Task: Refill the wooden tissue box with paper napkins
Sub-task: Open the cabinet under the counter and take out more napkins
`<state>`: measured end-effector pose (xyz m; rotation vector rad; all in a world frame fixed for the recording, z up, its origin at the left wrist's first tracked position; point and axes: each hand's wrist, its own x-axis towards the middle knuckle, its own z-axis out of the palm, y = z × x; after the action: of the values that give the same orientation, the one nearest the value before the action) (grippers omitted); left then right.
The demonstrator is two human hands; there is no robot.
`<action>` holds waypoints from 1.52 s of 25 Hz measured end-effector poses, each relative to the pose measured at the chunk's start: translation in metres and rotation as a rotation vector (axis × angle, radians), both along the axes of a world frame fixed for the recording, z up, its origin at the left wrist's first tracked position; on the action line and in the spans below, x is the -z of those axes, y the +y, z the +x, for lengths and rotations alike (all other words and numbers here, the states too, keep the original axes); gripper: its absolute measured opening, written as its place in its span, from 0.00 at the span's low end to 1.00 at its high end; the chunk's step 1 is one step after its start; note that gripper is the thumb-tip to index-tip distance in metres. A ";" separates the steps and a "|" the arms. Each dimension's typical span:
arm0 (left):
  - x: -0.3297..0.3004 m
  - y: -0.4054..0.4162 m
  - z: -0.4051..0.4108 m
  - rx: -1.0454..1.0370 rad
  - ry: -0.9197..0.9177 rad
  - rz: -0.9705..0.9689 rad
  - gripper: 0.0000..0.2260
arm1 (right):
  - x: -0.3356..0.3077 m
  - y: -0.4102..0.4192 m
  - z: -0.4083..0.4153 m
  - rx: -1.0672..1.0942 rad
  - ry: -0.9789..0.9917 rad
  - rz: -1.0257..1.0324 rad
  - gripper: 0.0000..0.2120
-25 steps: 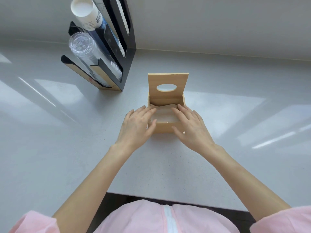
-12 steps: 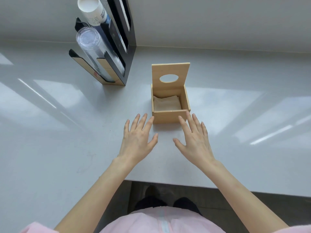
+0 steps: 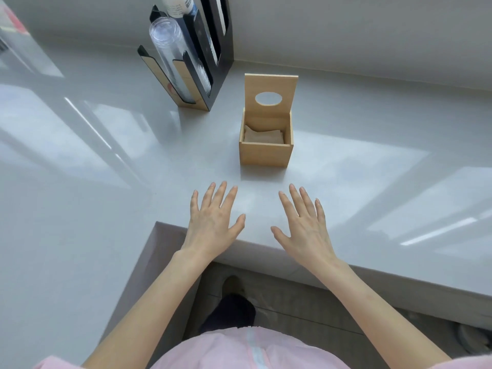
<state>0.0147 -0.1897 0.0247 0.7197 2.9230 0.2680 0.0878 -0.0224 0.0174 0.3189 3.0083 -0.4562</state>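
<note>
So the wooden tissue box (image 3: 266, 153) sits on the white counter (image 3: 106, 182), a bit back from the near edge and roughly mid-way along what's visible. Its lid (image 3: 271, 93) is flipped up and standing upright at the back, the oval hole facing the person, and the open top points straight up. It's pretty much a cube, so no real long axis; its front face is about square to the near edge. Inside is a stack of paper napkins (image 3: 263, 136), lying flat and sitting well below the rim.

Back-left of the box, near the wall, there's a black cup dispenser (image 3: 210, 62) with a tilted sleeve of clear plastic cups (image 3: 170, 46) and a white cup stack (image 3: 177, 5) above it. It's apart from the box, not touching. Nothing sits between the box and the hands.

The left hand (image 3: 213, 222) and right hand (image 3: 306, 227) are both palm-down over the near edge, fingers spread wide, holding nothing, well clear of the box.

Compared with half a second ago, the hands have pulled back from right in front of the box, and a second ago they were pressing on the napkins inside. The box hasn't moved.
</note>
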 end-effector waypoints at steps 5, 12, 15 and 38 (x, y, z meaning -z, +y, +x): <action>0.007 -0.011 0.063 -0.064 -0.027 0.031 0.27 | 0.003 -0.005 0.052 -0.053 -0.007 -0.010 0.31; 0.012 -0.023 0.133 -0.117 -0.041 0.051 0.27 | 0.006 -0.011 0.113 -0.097 -0.003 -0.002 0.31; 0.011 -0.029 0.149 -0.134 -0.045 0.062 0.27 | 0.005 -0.014 0.129 -0.105 0.004 0.006 0.31; 0.088 -0.021 0.126 0.040 -0.159 0.051 0.28 | 0.081 -0.031 0.124 -0.092 -0.103 -0.008 0.29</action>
<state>0.1410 -0.2108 -0.0634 0.7267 2.7580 0.3784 0.2122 -0.0529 -0.0635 0.1963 2.9050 -0.4295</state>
